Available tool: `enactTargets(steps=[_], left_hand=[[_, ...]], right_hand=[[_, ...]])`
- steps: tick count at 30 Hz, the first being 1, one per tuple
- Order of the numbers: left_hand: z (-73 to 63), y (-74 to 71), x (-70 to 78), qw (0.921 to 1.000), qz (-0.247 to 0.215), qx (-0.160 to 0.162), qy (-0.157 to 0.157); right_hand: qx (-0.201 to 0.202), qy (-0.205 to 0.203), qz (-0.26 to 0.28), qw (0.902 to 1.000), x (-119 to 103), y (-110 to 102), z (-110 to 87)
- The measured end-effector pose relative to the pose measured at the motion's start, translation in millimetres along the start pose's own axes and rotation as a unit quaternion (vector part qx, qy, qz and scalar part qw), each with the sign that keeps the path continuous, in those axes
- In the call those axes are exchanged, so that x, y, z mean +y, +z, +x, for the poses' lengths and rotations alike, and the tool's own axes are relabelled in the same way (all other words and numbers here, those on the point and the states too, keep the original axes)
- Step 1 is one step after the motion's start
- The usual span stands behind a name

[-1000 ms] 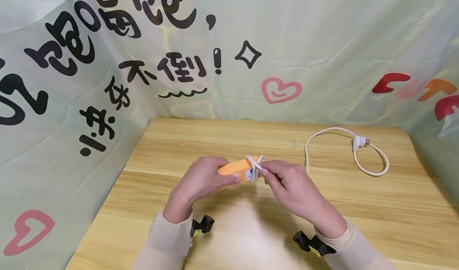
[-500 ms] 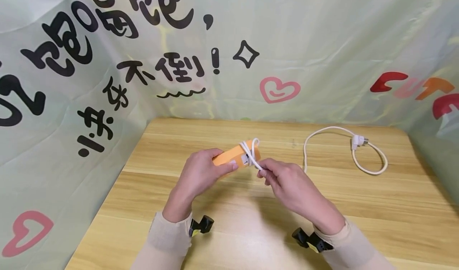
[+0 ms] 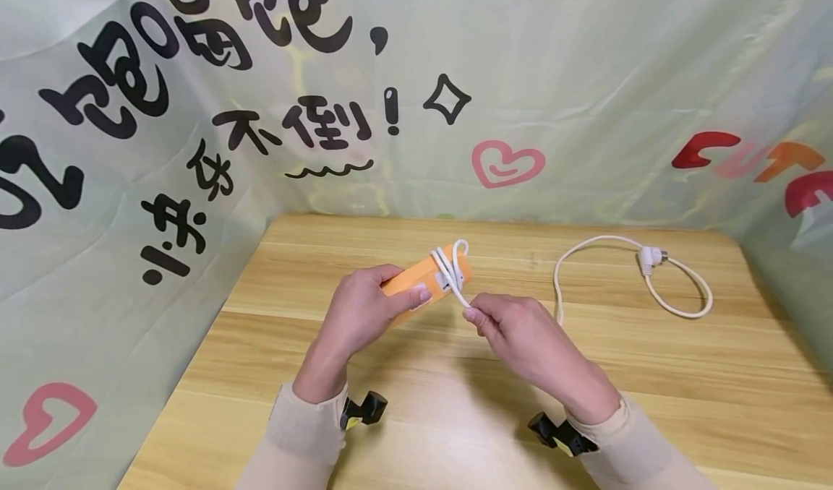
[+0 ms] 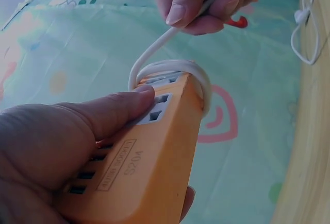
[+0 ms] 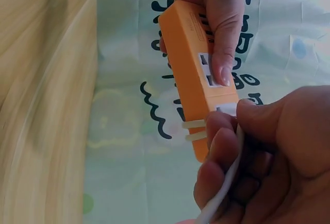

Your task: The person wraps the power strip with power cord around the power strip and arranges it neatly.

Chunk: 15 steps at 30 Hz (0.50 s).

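Observation:
My left hand (image 3: 358,309) grips an orange power strip (image 3: 416,274) by its near end, thumb across the socket face, and holds it tilted above the table. In the left wrist view the power strip (image 4: 154,167) shows white sockets and USB slots. Its white cord (image 3: 449,267) loops round the far end, with one small loop standing out past the edge. My right hand (image 3: 530,334) pinches the cord just off the strip between thumb and fingers. In the right wrist view the cord (image 5: 227,185) runs on across the curled fingers of the right hand (image 5: 278,147).
The rest of the cord lies curved on the wooden table (image 3: 416,418) at the back right, ending in a white plug (image 3: 649,259). Printed fabric (image 3: 586,100) walls the table at the back and sides. Each wrist carries a small black camera (image 3: 367,408).
The left hand has raised and tilted the strip's far end away. The right hand has drawn the cord from over the strip's end to its near side. The cord on the table shifted slightly.

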<state>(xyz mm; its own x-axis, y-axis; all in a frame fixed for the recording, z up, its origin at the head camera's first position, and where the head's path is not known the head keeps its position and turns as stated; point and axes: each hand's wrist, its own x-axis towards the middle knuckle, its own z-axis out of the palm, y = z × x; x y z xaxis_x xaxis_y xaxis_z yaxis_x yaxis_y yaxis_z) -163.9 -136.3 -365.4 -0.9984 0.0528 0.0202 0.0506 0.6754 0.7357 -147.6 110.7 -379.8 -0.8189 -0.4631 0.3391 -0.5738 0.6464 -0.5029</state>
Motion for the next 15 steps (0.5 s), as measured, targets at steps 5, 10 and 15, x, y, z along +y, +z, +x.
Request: enactTargets(steps=[5, 10, 15], left_hand=[[-0.8, -1.9, 1.4, 0.9998, -0.021, 0.002, -0.001], [-1.1, -4.1, 1.2, 0.9988, -0.049, -0.006, -0.008], [-2.7, -6.3, 2.1, 0.9962, -0.082, -0.031, 0.001]], right_hand=[[-0.020, -0.023, 0.011, 0.9995, 1.3, -1.0, -1.6], [-0.040, -0.041, 0.029, 0.9980, 4.1, -2.5, -1.8], [-0.043, -0.045, 0.045, 0.9970, 7.5, -4.4, -0.4]])
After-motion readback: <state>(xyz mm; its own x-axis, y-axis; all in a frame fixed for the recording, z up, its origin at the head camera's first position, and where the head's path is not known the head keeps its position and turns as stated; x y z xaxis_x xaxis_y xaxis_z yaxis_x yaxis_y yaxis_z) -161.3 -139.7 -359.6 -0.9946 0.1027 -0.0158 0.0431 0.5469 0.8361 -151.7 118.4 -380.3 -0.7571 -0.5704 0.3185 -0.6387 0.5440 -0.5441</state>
